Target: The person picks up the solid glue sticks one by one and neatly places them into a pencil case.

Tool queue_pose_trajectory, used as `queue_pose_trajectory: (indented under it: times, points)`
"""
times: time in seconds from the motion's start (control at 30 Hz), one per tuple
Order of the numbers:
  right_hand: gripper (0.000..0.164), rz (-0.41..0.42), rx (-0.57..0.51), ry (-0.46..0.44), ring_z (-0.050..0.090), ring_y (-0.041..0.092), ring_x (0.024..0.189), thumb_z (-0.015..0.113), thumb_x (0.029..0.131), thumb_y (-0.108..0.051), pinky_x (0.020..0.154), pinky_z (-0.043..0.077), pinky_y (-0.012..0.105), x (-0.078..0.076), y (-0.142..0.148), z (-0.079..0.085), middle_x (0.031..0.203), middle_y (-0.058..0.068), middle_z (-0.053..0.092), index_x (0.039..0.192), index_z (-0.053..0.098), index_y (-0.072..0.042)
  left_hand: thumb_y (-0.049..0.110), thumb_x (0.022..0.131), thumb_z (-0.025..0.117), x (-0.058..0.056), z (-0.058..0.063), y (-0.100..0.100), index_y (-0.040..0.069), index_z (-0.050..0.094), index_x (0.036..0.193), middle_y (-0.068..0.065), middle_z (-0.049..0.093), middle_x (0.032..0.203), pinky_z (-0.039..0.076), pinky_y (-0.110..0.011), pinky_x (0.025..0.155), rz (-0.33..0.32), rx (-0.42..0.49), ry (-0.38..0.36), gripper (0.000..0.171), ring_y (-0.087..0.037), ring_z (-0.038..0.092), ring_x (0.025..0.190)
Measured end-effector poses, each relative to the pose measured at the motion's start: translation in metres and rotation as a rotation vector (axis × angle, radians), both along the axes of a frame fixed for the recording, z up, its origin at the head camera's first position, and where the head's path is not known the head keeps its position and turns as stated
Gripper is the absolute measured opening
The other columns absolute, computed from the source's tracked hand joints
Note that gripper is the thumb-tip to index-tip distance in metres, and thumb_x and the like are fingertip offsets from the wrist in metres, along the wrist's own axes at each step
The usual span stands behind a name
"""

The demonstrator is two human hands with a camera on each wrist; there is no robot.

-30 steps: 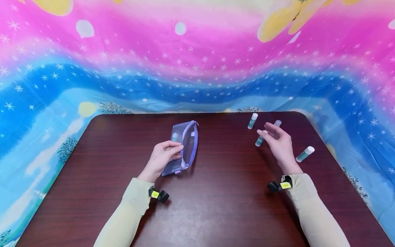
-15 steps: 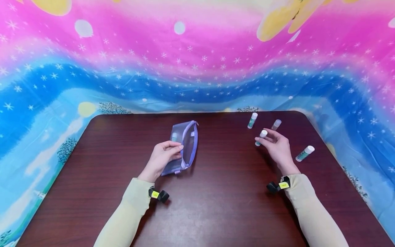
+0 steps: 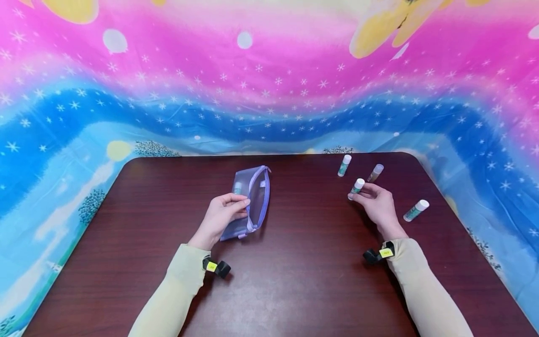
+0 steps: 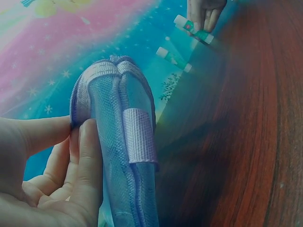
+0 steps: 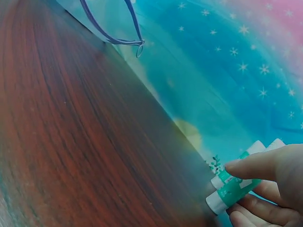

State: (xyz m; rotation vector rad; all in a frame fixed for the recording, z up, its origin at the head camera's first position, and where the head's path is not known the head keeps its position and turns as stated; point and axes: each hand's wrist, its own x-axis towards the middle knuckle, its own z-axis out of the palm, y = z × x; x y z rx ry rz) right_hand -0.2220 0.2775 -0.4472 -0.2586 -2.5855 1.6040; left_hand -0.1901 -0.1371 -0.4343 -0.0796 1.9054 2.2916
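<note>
My left hand (image 3: 225, 213) pinches the near rim of a purple mesh zip pouch (image 3: 260, 217), whose mouth gapes toward the right. Through the mesh a glue stick (image 3: 238, 188) shows inside. In the left wrist view, thumb and fingers (image 4: 87, 156) hold the pouch's edge by the zipper. Right of centre, my right hand (image 3: 377, 206) grips a white-capped green glue stick (image 3: 357, 187) between thumb and fingers. It stands nearly upright at the table surface; whether it touches is unclear. The right wrist view shows this glue stick (image 5: 232, 193) with the thumb across it.
Behind the right hand stand another glue stick (image 3: 344, 165) and a tube with a translucent cap and brownish body (image 3: 375, 173). A further glue stick (image 3: 416, 210) stands to its right. The dark wooden table (image 3: 278, 281) ends at a printed cloth backdrop (image 3: 269, 112).
The right hand has come down slightly to the left, and its fingers have closed round the middle glue stick. The left hand and pouch have stayed in place.
</note>
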Motion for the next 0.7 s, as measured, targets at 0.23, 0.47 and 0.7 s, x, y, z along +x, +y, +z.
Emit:
queue_pose_trajectory:
  times: [0.23, 0.47, 0.7]
  points:
    - [0.058, 0.002, 0.0, 0.009, 0.061, -0.003, 0.092, 0.08, 0.091, -0.023, 0.078, 0.051, 0.011, -0.0013, 0.0034, -0.0067, 0.127, 0.025, 0.065, 0.137, 0.057, 0.004, -0.001, 0.094, 0.071, 0.0003, -0.0011, -0.0001, -0.012, 0.068, 0.109, -0.01, 0.072, 0.091, 0.061, -0.03, 0.077, -0.005, 0.008, 0.002, 0.019, -0.016, 0.069, 0.071]
    - [0.052, -0.011, 0.001, -0.001, 0.062, -0.003, 0.09, 0.08, 0.091, -0.023, 0.078, 0.051, 0.012, -0.001, 0.005, -0.0085, 0.125, 0.023, 0.066, 0.133, 0.061, 0.002, -0.001, 0.094, 0.071, 0.0003, -0.0013, -0.0001, -0.009, 0.069, 0.107, -0.014, 0.072, 0.094, 0.062, -0.032, 0.077, 0.006, 0.006, -0.004, 0.016, -0.017, 0.069, 0.071]
    - [0.048, -0.008, 0.011, 0.007, 0.064, -0.002, 0.088, 0.079, 0.092, -0.024, 0.077, 0.051, 0.014, -0.0002, 0.0052, -0.0085, 0.122, 0.023, 0.067, 0.13, 0.064, 0.001, 0.0, 0.094, 0.071, -0.0001, -0.001, -0.0002, -0.01, 0.069, 0.109, -0.018, 0.072, 0.098, 0.061, -0.033, 0.078, 0.009, -0.007, -0.007, 0.018, -0.018, 0.069, 0.072]
